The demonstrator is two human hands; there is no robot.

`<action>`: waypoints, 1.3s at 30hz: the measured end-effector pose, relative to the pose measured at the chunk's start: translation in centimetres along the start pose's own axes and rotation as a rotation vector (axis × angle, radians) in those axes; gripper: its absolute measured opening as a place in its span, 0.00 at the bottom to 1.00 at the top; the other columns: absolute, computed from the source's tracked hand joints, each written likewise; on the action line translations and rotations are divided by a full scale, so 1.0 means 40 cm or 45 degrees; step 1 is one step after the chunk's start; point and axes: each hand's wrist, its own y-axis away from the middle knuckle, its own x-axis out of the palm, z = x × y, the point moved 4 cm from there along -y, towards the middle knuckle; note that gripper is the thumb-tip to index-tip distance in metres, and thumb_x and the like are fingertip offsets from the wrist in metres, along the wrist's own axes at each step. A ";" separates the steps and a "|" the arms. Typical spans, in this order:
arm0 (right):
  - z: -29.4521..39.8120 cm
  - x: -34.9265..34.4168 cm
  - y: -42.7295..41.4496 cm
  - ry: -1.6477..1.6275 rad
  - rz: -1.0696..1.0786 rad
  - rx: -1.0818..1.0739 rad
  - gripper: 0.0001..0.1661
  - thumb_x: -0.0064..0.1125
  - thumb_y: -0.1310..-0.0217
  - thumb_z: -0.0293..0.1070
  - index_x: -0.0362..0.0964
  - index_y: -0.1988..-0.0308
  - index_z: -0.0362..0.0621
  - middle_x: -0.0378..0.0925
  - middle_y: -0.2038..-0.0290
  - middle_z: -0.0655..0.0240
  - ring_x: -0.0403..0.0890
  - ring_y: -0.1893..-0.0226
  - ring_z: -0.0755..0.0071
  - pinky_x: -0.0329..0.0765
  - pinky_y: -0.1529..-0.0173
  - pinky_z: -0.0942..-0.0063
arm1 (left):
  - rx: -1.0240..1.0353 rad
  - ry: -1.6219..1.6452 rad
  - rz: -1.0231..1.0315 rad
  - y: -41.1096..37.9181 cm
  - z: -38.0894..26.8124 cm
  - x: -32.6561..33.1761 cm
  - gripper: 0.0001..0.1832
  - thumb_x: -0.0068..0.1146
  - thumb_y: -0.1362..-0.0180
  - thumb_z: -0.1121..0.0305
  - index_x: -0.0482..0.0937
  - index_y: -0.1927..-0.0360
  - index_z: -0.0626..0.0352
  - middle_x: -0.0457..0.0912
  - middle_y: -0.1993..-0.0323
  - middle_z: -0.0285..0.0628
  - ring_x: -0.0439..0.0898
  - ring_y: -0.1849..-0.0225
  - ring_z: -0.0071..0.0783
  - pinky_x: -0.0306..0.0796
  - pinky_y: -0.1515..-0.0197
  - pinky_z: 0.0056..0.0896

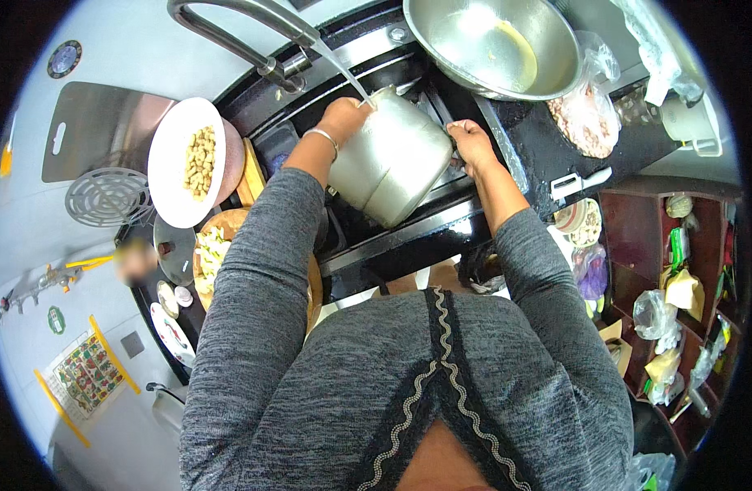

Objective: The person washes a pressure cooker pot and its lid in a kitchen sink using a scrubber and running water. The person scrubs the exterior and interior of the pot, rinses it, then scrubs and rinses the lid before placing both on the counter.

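A large metal pot (pixel 397 156) is tilted in the black sink (pixel 345 236), its curved outer wall towards me. My right hand (pixel 472 146) grips a dark handle on the pot's right side. At the upper left of the pot, my left hand (pixel 348 118) is curled at the rim; its fingertips are partly hidden. From the steel faucet (pixel 290 30), a stream of water (pixel 345 67) runs down to the rim beside my left hand. The pot's inside is hidden from view.
Beyond the sink on the right stands a wide steel basin (pixel 468 55) with some liquid. Bagged meat (pixel 588 123) and a white-handled peeler (pixel 581 184) lie on the right counter. Left are a white bowl (pixel 167 166) with brown pieces and a wooden board (pixel 235 218) holding cut vegetables.
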 end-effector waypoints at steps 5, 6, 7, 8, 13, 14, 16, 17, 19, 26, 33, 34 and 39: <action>0.019 -0.033 0.036 -0.160 0.052 0.096 0.09 0.53 0.38 0.39 0.72 0.65 0.46 0.73 0.73 0.72 0.71 0.73 0.74 0.70 0.77 0.73 | 0.181 -0.117 -0.218 0.084 -0.028 0.012 0.23 0.48 0.40 0.51 0.77 0.71 0.65 0.77 0.78 0.47 0.76 0.74 0.36 0.68 0.68 0.39; 0.020 -0.034 0.041 -0.170 0.036 0.094 0.09 0.53 0.38 0.39 0.71 0.65 0.47 0.73 0.72 0.73 0.71 0.72 0.75 0.70 0.76 0.73 | 0.184 -0.115 -0.245 0.101 -0.035 0.008 0.23 0.48 0.40 0.51 0.77 0.70 0.65 0.77 0.77 0.47 0.76 0.74 0.36 0.68 0.67 0.39; 0.022 -0.033 0.046 -0.179 0.021 0.093 0.09 0.52 0.38 0.39 0.71 0.65 0.47 0.73 0.72 0.73 0.71 0.71 0.75 0.70 0.76 0.73 | 0.188 -0.112 -0.273 0.115 -0.039 0.003 0.23 0.48 0.40 0.51 0.77 0.70 0.65 0.77 0.77 0.48 0.76 0.74 0.36 0.68 0.67 0.39; 0.024 -0.033 0.051 -0.211 0.020 0.099 0.08 0.52 0.37 0.39 0.72 0.65 0.47 0.73 0.70 0.73 0.71 0.69 0.75 0.70 0.75 0.73 | 0.223 -0.152 -0.281 0.125 -0.041 -0.004 0.23 0.47 0.39 0.51 0.77 0.69 0.65 0.77 0.77 0.48 0.76 0.73 0.37 0.69 0.66 0.38; 0.037 -0.053 0.040 -0.377 0.037 0.178 0.08 0.53 0.38 0.39 0.72 0.65 0.48 0.73 0.72 0.72 0.71 0.73 0.73 0.68 0.78 0.73 | 0.175 0.046 -0.264 0.194 -0.090 -0.044 0.21 0.48 0.38 0.55 0.78 0.66 0.67 0.79 0.76 0.44 0.76 0.73 0.32 0.69 0.66 0.35; 0.041 -0.055 0.037 -0.409 0.025 0.210 0.08 0.53 0.38 0.39 0.72 0.65 0.48 0.73 0.72 0.72 0.71 0.73 0.73 0.68 0.78 0.73 | 0.138 0.098 -0.261 0.214 -0.093 -0.056 0.21 0.48 0.38 0.55 0.78 0.65 0.67 0.79 0.76 0.43 0.76 0.73 0.32 0.69 0.66 0.34; 0.049 -0.047 0.039 -0.451 0.051 0.238 0.08 0.53 0.38 0.40 0.71 0.64 0.48 0.73 0.72 0.71 0.71 0.73 0.73 0.68 0.79 0.73 | 0.112 0.102 -0.285 0.242 -0.103 -0.079 0.20 0.48 0.37 0.55 0.78 0.65 0.66 0.79 0.76 0.42 0.75 0.74 0.29 0.69 0.67 0.33; 0.052 -0.041 0.043 -0.442 0.055 0.243 0.09 0.53 0.38 0.40 0.70 0.63 0.48 0.73 0.72 0.71 0.71 0.74 0.73 0.68 0.79 0.74 | 0.137 0.046 -0.314 0.249 -0.103 -0.086 0.20 0.48 0.37 0.55 0.78 0.66 0.66 0.79 0.76 0.42 0.75 0.74 0.29 0.68 0.67 0.33; 0.059 -0.026 0.053 -0.428 0.060 0.249 0.09 0.53 0.37 0.40 0.70 0.62 0.47 0.73 0.72 0.70 0.71 0.74 0.72 0.67 0.80 0.74 | 0.187 -0.069 -0.369 0.269 -0.108 -0.099 0.20 0.48 0.37 0.55 0.78 0.66 0.65 0.78 0.77 0.41 0.75 0.74 0.28 0.68 0.68 0.32; 0.086 0.023 0.042 -0.497 0.166 0.279 0.11 0.49 0.36 0.42 0.67 0.60 0.48 0.74 0.68 0.68 0.73 0.73 0.72 0.69 0.79 0.74 | 0.283 0.133 -0.491 0.288 -0.086 -0.122 0.20 0.49 0.38 0.55 0.73 0.75 0.64 0.73 0.82 0.48 0.70 0.79 0.37 0.66 0.71 0.38; 0.130 0.059 -0.032 -0.592 0.151 0.107 0.17 0.48 0.34 0.42 0.69 0.52 0.43 0.76 0.56 0.60 0.78 0.57 0.62 0.76 0.52 0.57 | 0.368 0.369 -0.615 0.307 -0.043 -0.084 0.20 0.48 0.37 0.55 0.72 0.75 0.62 0.71 0.81 0.38 0.67 0.77 0.24 0.64 0.72 0.31; 0.137 0.060 -0.038 -0.599 0.159 0.075 0.17 0.49 0.35 0.41 0.69 0.52 0.42 0.76 0.57 0.60 0.78 0.57 0.62 0.76 0.51 0.58 | 0.382 0.397 -0.630 0.304 -0.027 -0.068 0.18 0.48 0.36 0.57 0.73 0.74 0.62 0.71 0.80 0.32 0.66 0.76 0.19 0.63 0.72 0.27; 0.149 0.045 -0.053 -0.574 0.165 -0.043 0.15 0.52 0.39 0.37 0.71 0.54 0.41 0.77 0.59 0.61 0.77 0.58 0.64 0.75 0.51 0.63 | 0.283 0.801 -0.618 0.310 0.028 0.043 0.16 0.48 0.35 0.59 0.77 0.63 0.63 0.76 0.72 0.29 0.69 0.70 0.16 0.66 0.67 0.21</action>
